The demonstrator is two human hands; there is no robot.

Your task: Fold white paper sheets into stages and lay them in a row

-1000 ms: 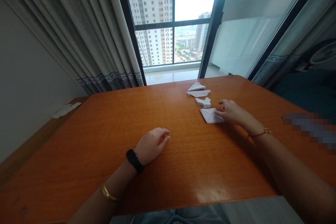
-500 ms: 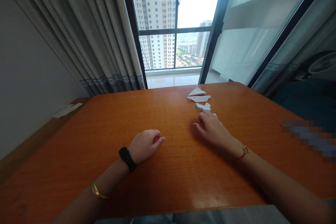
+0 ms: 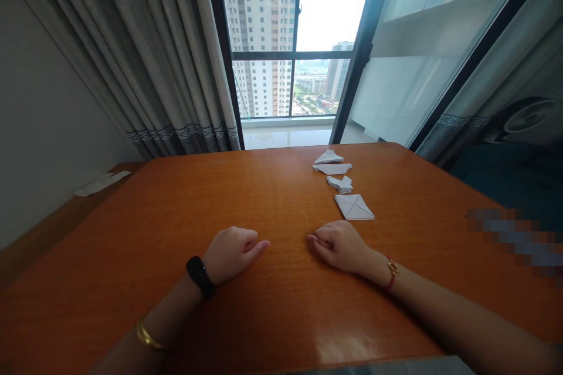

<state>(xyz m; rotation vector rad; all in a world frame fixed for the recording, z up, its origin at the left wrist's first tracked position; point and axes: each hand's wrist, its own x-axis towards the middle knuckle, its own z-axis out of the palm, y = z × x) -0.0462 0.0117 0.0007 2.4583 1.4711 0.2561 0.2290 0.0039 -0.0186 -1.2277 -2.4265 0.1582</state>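
Observation:
My left hand (image 3: pixel 234 254) rests on the wooden table in a loose fist, thumb along the curled fingers, with nothing seen in it. My right hand (image 3: pixel 338 246) lies across from it, its fingers curled in the same way, also with nothing showing. Just beyond the right hand, not held, is a folded white paper square (image 3: pixel 354 207) with crossing creases. Behind the square lie a small notched folded paper (image 3: pixel 340 184), a flat long folded paper (image 3: pixel 332 169) and a pointed folded paper (image 3: pixel 329 156), in a line toward the far edge.
The orange-brown wooden table (image 3: pixel 197 199) spans the view. A white sheet (image 3: pixel 102 183) lies on a ledge at the left. A pixelated blurred patch (image 3: pixel 519 240) covers something at the right edge. Curtains (image 3: pixel 176 70) and a window stand behind the table.
My right hand has drawn back toward me and away from the papers, uncovering the creased square. My left hand has shifted slightly left and nearer; the view has tilted a little.

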